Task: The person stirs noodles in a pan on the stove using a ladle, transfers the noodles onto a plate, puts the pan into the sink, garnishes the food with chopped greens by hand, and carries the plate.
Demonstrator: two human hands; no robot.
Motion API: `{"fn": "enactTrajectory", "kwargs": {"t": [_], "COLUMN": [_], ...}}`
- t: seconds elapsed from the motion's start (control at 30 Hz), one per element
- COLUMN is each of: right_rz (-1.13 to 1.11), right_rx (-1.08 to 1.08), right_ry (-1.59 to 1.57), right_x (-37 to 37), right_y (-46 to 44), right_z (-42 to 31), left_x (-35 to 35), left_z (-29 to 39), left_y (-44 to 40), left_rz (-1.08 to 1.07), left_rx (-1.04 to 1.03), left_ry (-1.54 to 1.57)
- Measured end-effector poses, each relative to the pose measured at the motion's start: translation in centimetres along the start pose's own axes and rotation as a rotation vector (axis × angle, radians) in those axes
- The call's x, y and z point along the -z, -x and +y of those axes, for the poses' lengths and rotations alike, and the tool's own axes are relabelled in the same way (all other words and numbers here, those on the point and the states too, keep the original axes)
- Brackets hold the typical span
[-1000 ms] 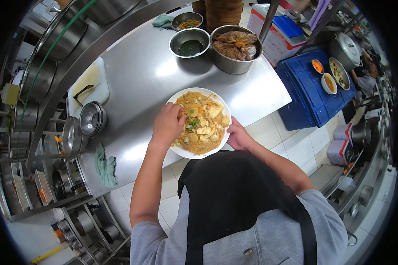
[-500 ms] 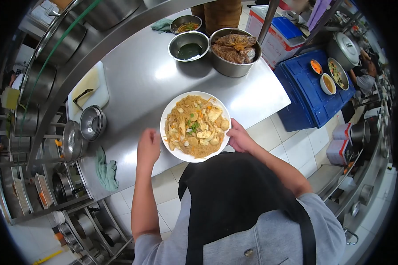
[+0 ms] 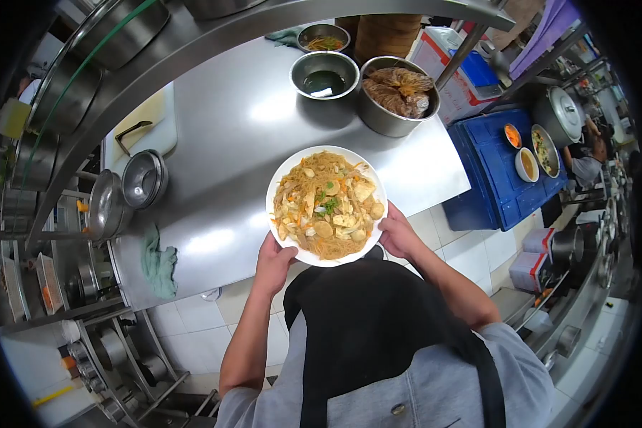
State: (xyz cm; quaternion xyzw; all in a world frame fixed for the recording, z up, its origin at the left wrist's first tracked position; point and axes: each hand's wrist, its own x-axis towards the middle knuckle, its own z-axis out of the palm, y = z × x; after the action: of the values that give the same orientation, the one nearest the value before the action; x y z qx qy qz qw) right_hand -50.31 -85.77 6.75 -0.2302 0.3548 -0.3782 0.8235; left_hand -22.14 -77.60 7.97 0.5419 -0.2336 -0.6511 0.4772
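A round white plate (image 3: pixel 272 201) heaped with cooked noodles (image 3: pixel 323 167) is between my two hands, close to my apron front. Egg-like pieces, round slices and chopped green herbs top the noodles. My left hand (image 3: pixel 274 261) grips the plate's lower left rim, thumb on top and fingers underneath, out of sight. At the right rim, my right hand (image 3: pixel 399 234) is closed on the plate too, its fingers mostly hidden beneath. Both hold it level near the front edge of the steel table (image 3: pixel 214 178).
Along the table's back stand a bowl of dark liquid (image 3: pixel 324 75) and a pot with a bagged brown item (image 3: pixel 398 93). Metal bowls (image 3: pixel 144 178) and a green cloth (image 3: pixel 158 264) lie left. A blue bin (image 3: pixel 503 164) stands right; a co-worker (image 3: pixel 588 160) is beyond. A steel shelf (image 3: pixel 192 43) overhangs.
My left hand has come from beside the plate to take hold of its lower left rim. My right hand has kept its grip. The view has shifted slightly.
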Motion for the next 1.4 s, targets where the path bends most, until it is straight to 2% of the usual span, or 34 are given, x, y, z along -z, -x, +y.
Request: {"fn": "enactTrajectory", "kwargs": {"t": [0.17,0.23,0.57,0.67,0.77,0.83,0.9,1.1,1.17,1.2,1.33,1.4], "right_rz": [0.042,0.071,0.207,0.275,0.318,0.348,0.350,0.293,0.275,0.272,0.261,0.268], "right_rx": [0.120,0.180,0.588,0.667,0.696,0.724,0.757,0.790,0.742,0.714,0.640,0.616], "right_ry": [0.012,-0.007,0.110,0.136,0.214,0.233,0.179,0.168,0.111,0.145,0.198,0.224], "right_x": [-1.4,-1.6,-2.4,-3.6,-5.1,-5.3,-5.4,-4.6,-4.3,-3.6,-1.0,-2.1], "right_y": [2.4,3.1,3.9,4.0,4.5,4.6,3.9,3.3,3.3,3.1,2.2,2.5], "right_z": [-0.1,0.9,6.4,7.6,8.3,8.6,8.6,8.6,8.4,8.4,7.7,6.6], "left_x": [0.2,0.5,4.0,5.1,5.6,5.3,5.4,5.2,5.0,4.9,4.4,4.2], "left_z": [1.1,1.6,0.1,-0.7,-0.1,0.9,0.3,-0.3,-0.1,-0.9,-1.7,-2.6], "left_y": [0.0,-0.5,-6.0,-8.6,-9.0,-8.8,-10.4,-10.8,-10.4,-10.6,-9.6,-9.5], "left_rz": [-0.075,-0.088,-0.434,-0.562,-0.638,-0.647,-0.706,-0.633,-0.542,-0.544,-0.477,-0.435], "left_rx": [0.002,-0.068,-0.103,-0.116,-0.008,-0.050,-0.021,-0.071,-0.068,-0.138,-0.289,-0.323], "left_ry": [0.022,0.071,0.145,0.139,0.172,0.211,0.136,0.064,-0.099,-0.024,-0.074,-0.038]}}
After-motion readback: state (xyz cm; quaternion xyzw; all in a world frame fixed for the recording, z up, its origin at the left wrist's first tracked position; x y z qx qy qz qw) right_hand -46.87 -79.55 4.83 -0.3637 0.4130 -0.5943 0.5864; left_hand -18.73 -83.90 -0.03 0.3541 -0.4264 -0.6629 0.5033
